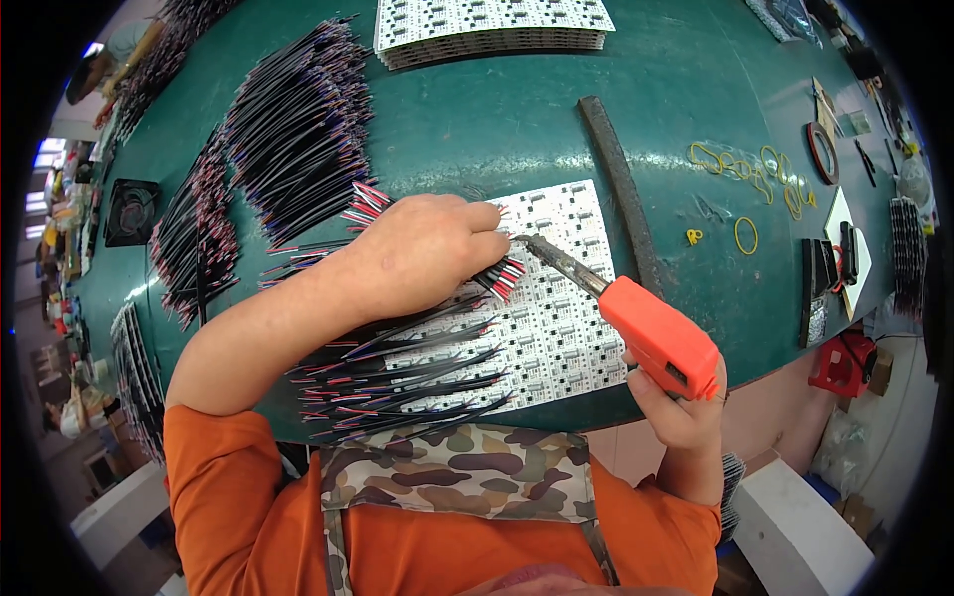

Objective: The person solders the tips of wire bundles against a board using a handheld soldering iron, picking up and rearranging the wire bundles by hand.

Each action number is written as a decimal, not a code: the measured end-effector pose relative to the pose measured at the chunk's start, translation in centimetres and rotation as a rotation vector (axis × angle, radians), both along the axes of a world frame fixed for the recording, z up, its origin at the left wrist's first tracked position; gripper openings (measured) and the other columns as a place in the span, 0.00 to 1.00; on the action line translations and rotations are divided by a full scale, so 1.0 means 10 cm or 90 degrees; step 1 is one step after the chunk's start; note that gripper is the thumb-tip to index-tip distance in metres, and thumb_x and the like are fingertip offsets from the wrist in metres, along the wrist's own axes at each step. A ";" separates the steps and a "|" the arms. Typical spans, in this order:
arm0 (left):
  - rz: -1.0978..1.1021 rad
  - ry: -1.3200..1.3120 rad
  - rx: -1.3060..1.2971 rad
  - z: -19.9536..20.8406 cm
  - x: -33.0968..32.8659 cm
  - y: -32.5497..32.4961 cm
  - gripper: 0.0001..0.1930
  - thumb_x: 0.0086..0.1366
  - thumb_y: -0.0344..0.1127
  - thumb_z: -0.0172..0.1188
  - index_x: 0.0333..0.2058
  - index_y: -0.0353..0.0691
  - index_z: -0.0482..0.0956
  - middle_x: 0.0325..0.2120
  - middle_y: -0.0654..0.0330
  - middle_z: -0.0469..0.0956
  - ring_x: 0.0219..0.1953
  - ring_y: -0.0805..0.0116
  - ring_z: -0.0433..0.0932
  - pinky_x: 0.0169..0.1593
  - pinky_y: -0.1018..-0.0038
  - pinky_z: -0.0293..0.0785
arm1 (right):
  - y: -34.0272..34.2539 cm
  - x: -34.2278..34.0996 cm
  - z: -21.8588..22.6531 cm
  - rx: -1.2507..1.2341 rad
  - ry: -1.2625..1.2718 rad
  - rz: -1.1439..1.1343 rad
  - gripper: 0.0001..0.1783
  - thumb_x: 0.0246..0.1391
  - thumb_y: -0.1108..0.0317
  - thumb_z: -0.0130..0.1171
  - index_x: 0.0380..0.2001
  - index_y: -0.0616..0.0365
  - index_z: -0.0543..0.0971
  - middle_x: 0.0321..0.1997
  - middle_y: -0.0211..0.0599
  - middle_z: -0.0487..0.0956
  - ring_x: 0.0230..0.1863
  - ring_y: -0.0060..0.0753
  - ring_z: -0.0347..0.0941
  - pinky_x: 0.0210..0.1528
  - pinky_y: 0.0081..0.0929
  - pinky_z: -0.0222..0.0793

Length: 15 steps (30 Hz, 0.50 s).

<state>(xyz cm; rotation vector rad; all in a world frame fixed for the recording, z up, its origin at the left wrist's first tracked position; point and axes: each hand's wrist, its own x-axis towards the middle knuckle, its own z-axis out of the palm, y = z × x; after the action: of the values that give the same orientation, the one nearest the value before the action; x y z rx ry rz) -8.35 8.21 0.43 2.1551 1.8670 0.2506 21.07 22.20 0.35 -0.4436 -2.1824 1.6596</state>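
Observation:
In my right hand is a soldering gun with a red body. Its dark metal tip points left and meets the white circuit board panel, or hovers just over it, beside my left fingertips. My left hand is closed around a small bundle of black-sleeved wires with red and white ends. The fingertips reach the panel's upper part, and what they pinch there is hidden. Rows of black wires lie across the panel's lower left, their inner ends at the boards.
Large heaps of cut wires cover the table's left side. A stack of panels sits at the back. A dark bar lies right of the panel. Yellow cord, a tape roll and a small fan are farther out.

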 end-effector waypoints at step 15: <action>0.002 0.008 0.008 0.02 0.02 0.01 0.04 0.56 0.30 0.55 0.31 0.39 0.77 0.31 0.56 0.75 0.36 0.54 0.78 0.41 0.59 0.77 | 0.01 0.08 0.00 0.031 -0.004 -0.022 0.31 0.46 0.79 0.63 0.56 0.74 0.71 0.45 0.46 0.81 0.39 0.32 0.79 0.46 0.27 0.73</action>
<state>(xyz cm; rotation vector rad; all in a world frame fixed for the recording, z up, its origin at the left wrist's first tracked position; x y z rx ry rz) -8.11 8.30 0.67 2.1670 1.8814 0.2510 21.91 22.32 0.40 -0.4712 -2.2014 1.5849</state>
